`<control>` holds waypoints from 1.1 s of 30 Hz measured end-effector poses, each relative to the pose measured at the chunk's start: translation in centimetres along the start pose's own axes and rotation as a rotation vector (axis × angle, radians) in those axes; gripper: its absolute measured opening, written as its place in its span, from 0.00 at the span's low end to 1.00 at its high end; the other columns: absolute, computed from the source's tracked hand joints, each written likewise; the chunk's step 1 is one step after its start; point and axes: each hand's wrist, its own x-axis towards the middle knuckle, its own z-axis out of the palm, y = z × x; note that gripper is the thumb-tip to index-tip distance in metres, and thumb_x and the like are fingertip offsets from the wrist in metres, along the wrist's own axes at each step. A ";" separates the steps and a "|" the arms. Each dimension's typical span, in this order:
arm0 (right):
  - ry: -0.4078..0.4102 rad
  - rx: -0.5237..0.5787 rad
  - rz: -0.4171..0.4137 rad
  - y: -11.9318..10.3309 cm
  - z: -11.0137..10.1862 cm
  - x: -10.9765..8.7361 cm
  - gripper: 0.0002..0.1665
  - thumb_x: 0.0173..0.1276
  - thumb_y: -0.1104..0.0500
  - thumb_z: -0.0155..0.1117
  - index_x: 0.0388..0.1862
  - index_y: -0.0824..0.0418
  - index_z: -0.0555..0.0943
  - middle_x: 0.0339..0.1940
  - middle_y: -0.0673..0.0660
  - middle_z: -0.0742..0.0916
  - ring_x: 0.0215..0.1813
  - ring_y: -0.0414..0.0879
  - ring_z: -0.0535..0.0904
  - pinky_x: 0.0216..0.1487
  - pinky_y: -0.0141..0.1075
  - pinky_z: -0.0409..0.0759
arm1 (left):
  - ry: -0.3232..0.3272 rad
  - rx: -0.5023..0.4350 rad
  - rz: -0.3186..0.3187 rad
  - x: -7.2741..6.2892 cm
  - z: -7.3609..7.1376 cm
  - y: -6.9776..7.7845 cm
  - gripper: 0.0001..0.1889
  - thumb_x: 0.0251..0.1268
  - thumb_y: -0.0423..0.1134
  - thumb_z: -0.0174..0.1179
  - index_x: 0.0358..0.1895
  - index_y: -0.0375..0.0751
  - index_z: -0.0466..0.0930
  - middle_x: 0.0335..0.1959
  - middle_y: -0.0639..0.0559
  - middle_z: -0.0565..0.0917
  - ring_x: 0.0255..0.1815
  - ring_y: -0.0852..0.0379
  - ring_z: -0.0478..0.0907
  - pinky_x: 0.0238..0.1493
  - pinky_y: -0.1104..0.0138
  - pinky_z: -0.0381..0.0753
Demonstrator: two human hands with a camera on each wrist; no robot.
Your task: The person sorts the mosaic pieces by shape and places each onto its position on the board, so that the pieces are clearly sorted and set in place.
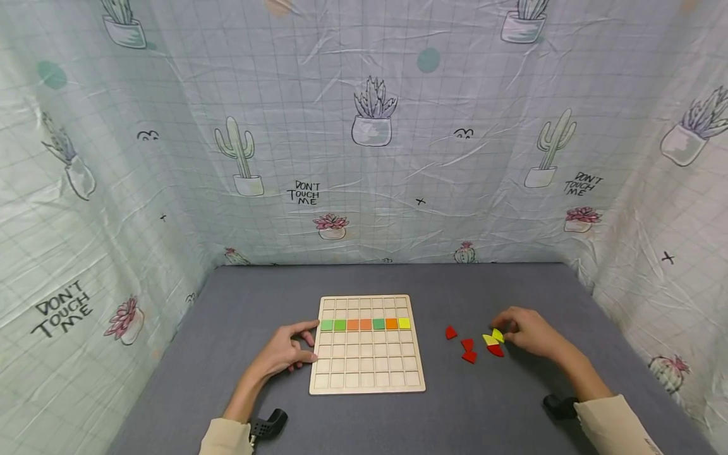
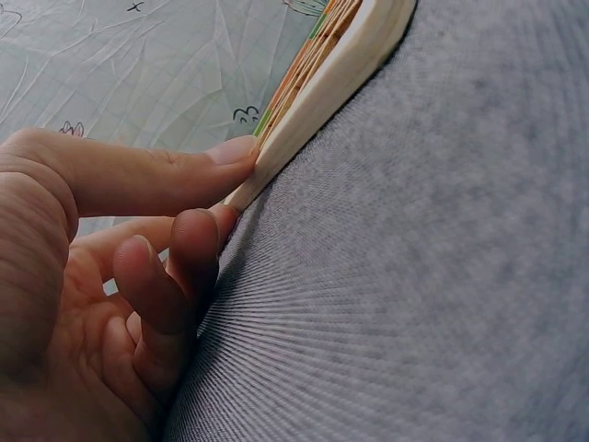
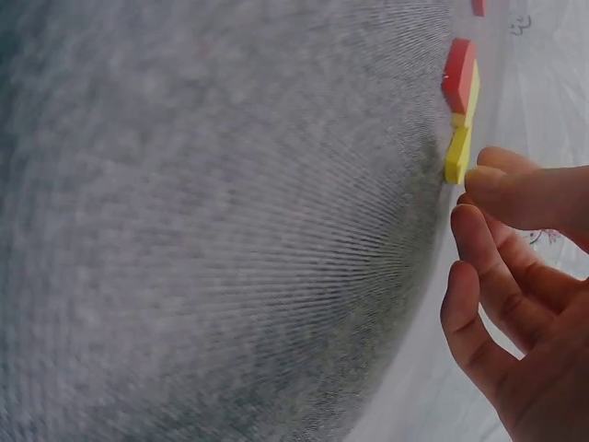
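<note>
Bright yellow piece (image 1: 498, 335): right of board (image 1: 366, 366), far end leaning boardward
Right hand (image 1: 530, 332): nearer, farther from board than piece, fingers narrow, cannot tell whether pinching
Left hand (image 1: 283, 347): touching board's left edge, thumb and forefinger wide apart

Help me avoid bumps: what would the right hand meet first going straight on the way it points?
Probably the nearer yellow piece, just ahead of the right hand; whether they touch is unclear.
</note>
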 end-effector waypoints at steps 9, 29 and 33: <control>-0.022 0.041 -0.003 0.2 0.1 0.0 0.16 0.57 0.69 0.74 0.45 0.60 0.90 0.40 0.54 0.88 0.33 0.35 0.78 0.32 0.32 0.76 | 0.004 -0.027 -0.017 -0.2 0.0 0.1 0.42 0.52 0.31 0.76 0.74 0.36 0.71 0.42 0.39 0.81 0.14 0.61 0.72 0.14 0.67 0.73; -0.040 0.012 0.004 0.9 0.3 0.4 0.15 0.57 0.60 0.80 0.43 0.58 0.90 0.38 0.51 0.87 0.34 0.34 0.79 0.34 0.31 0.78 | 0.000 -0.013 -0.005 -0.2 0.0 0.2 0.41 0.53 0.31 0.76 0.74 0.34 0.71 0.42 0.38 0.81 0.14 0.62 0.70 0.14 0.67 0.73; -0.053 0.027 0.004 1.1 0.3 0.4 0.15 0.57 0.61 0.80 0.44 0.58 0.90 0.40 0.51 0.87 0.34 0.33 0.79 0.34 0.31 0.78 | -0.005 -0.016 -0.001 -0.1 0.0 0.1 0.41 0.53 0.30 0.75 0.74 0.34 0.71 0.42 0.37 0.80 0.14 0.63 0.70 0.14 0.67 0.74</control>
